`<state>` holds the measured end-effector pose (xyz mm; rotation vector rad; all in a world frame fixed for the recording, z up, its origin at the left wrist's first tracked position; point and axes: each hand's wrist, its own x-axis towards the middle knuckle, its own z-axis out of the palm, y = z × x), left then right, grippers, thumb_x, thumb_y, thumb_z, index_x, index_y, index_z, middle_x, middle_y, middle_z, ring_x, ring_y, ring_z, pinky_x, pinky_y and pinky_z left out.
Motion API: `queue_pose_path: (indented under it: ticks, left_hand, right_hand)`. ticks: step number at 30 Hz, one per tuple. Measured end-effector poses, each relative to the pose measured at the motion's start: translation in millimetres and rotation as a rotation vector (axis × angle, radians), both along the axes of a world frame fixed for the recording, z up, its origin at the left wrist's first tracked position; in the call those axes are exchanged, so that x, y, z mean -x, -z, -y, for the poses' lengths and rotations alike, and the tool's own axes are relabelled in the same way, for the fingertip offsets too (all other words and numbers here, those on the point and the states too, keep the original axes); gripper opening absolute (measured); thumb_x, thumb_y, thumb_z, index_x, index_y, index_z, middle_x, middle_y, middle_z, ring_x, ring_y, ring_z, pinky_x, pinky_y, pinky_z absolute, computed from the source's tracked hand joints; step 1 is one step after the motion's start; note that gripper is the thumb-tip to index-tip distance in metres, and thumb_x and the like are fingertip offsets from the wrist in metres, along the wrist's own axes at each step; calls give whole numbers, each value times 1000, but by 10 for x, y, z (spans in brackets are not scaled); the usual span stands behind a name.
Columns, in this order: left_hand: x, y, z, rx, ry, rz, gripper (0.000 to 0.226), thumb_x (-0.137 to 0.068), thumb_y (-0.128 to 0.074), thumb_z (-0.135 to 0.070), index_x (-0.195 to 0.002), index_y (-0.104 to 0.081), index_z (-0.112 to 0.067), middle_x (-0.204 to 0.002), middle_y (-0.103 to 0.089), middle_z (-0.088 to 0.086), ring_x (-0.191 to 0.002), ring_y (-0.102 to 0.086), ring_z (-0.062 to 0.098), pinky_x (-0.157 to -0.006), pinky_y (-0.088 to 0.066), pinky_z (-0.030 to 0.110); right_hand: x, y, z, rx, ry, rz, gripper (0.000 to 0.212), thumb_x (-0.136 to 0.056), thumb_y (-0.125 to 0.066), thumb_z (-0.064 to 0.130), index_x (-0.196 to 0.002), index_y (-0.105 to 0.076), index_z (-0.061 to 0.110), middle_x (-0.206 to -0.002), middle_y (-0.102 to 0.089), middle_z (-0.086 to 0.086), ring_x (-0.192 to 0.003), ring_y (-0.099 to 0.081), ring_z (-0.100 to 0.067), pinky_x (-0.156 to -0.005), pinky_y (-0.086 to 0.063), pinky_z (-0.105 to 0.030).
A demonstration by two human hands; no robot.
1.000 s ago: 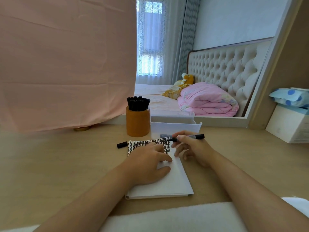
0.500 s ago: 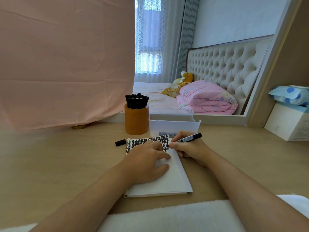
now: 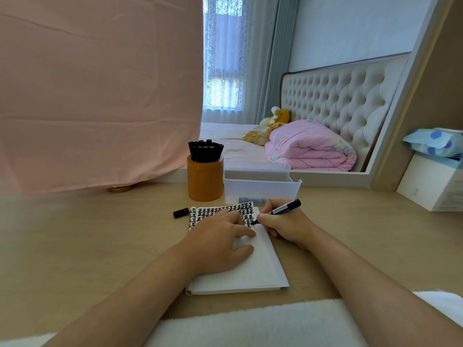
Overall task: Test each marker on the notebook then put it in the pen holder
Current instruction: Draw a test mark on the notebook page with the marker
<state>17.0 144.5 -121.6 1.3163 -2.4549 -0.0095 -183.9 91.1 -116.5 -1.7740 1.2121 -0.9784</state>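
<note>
The right hand pinches a black marker in a writing grip — tip down-left on the notebook page, just below the rows of black marks, back end angled up to the right. The left hand lies flat on the page, fingers relaxed. The loose cap lies left of the notebook — the pen holder, full of markers, stands beyond.

Pen holder behind notebook

Head-worn wide view, facing forward and down, close over desk
</note>
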Motion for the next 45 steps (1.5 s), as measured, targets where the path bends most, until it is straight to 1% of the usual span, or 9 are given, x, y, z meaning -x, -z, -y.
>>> queue_pose_path:
  ticks: [8,12,15,19,23,33,36,40,45]
  left_hand:
    - [1,3,9,-6,-5,5,43,-92,-48,-58,-129,-59,-41,-103,-49,-12,-97,-41,6,-74,-35,27]
    - [-1,2,7,-12,-5,-1,43,-91,-48,-59,-129,-59,-41,-102,-48,-12,-96,-42,7,-76,-39,27]
    - [3,-8,3,-14,-3,-6,42,-92,-49,-58,-129,-59,-41,-103,-49,-12,-96,-41,7,-77,-39,28]
    - [4,-3,-7,-11,-1,-6,42,-92,-49,-58,-129,-59,-41,-102,-48,-12,-96,-41,6,-75,-38,27]
    - [6,-10,-2,-14,-9,5,43,-92,-48,-58,-131,-58,-41,-104,-49,-12,-97,-41,7,-77,-39,28]
    - [-2,3,2,-2,-4,-1,43,-92,-48,-59,-131,-58,-42,-104,-48,-12,-97,-41,6,-77,-39,28]
    - [0,11,13,2,-2,-1,43,-92,-48,-59,-131,-57,-42,-104,-48,-13,-97,-41,6,-76,-38,27]
    - [1,16,14,13,1,-1,43,-92,-48,-59,-130,-57,-42,-104,-48,-12,-98,-42,7,-77,-40,28]
    - [-9,34,36,37,14,2,44,-92,-47,-60,-130,-57,-42,-104,-48,-12,-99,-42,7,-78,-41,28]
  right_hand:
    - [0,31,47,29,43,-65,15,-81,-69,9,-70,-59,9,-60,-58,-3,-51,-47,-11,-54,-41,-29]
    - [19,18,27,18,16,-29,17,-84,-68,6,-70,-58,10,-55,-57,0,-47,-46,-9,-49,-40,-25]
    - [18,15,25,35,-2,-65,16,-82,-68,7,-69,-59,11,-57,-57,3,-49,-46,-7,-50,-40,-25]
    - [26,9,21,17,-2,-50,18,-82,-67,5,-68,-58,11,-59,-57,-2,-49,-45,-8,-50,-39,-25]
    - [17,22,41,23,9,-67,18,-81,-67,6,-67,-57,13,-57,-55,3,-51,-45,-8,-52,-39,-27]
    - [37,14,37,37,-66,-62,13,-82,-67,2,-72,-60,4,-54,-55,8,-50,-46,-4,-50,-38,-23]
    - [31,7,38,35,-71,-64,17,-82,-68,2,-68,-59,8,-53,-56,9,-49,-46,-3,-49,-38,-21]
    - [19,14,52,8,-8,-101,20,-80,-66,5,-66,-54,13,-58,-53,5,-52,-44,-4,-52,-38,-25]
    - [50,13,27,-50,1,126,16,-89,-60,1,-76,-52,7,-53,-49,-7,-44,-37,-15,-44,-29,-25]
